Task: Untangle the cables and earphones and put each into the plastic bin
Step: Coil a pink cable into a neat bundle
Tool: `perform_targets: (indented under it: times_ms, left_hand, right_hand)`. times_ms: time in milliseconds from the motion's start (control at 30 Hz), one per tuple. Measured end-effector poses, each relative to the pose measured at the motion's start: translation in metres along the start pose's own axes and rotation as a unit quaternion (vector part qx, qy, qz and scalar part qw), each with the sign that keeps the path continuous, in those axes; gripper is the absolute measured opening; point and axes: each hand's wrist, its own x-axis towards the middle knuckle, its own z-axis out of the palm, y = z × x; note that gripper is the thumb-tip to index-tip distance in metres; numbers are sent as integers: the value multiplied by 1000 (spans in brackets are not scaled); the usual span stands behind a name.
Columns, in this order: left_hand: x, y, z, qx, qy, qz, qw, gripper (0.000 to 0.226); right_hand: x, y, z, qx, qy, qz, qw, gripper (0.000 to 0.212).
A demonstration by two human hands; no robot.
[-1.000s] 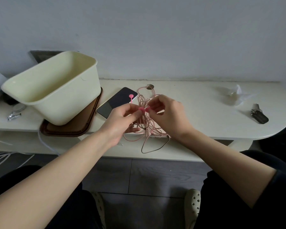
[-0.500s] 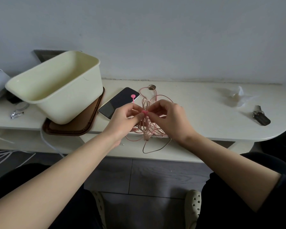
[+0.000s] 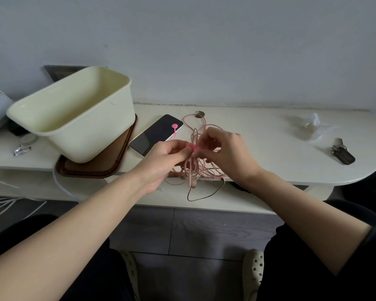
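Pinching the pink cable tie [image 3: 191,146] from both sides at mid-frame: with the left hand [image 3: 167,156], thumb and fingers curled onto it, and with the right hand [image 3: 228,155], fingertips closed on the same spot. Holding along with it the pink earphones [image 3: 197,170], bunched in a tangle just above the front edge of the worktop [image 3: 258,135], with one loop drooping below that edge and another trailing toward the top of the frame. Not yet in the plastic bin [image 3: 89,131], at left of frame on a brown tray [image 3: 109,166], apparently with nothing inside, though not seen to the bottom. Could go wrong by tugging the tie hard while still wrapped: likely to cinch the thin cords into a tighter knot or strain them at their ends. Could also sweep the tie's free round end, showing over the corner of the phone [image 3: 152,137] just left of the hands, and nudge that phone if resting on it. Might snag the hanging loop on the worktop lip if lifted fast, or lose the bundle to the floor [image 3: 182,231] on letting go with both hands at once. Against a second ago, hardly any change: same two-handed pinch, same tangle, same droop of the loop. Only a slight drift of the left hand toward centre and a closer meeting of fingertips on the tie. Small shift of bin and phone within the frame, probably from head movement.
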Motion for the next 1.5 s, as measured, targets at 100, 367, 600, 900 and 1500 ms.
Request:
perform_targets:
  times_ms: [100, 367, 600, 900, 1500]
  left_hand:
    - [0, -1, 4, 31, 37, 21, 999, 10]
    - [-1, -6, 0, 87, 73, 72, 991, 13]
    - [-5, -4, -2, 91, 38, 93, 991, 14]
    - [-1, -2, -1, 51, 41, 36, 997, 16]
    - [5, 1, -1, -142, 50, -51, 987, 17]
  right_hand:
    - [-3, 3, 1, -39, 4, -24, 999, 21]
    - [-8, 11, 5, -60, -2, -62, 996, 6]
    - [-11, 10, 8, -37, 5, -33, 999, 17]
    - [-7, 7, 8, -6, 4, -30, 1000, 10]
    - [-4, 15, 10, -146, -15, -134, 980, 19]
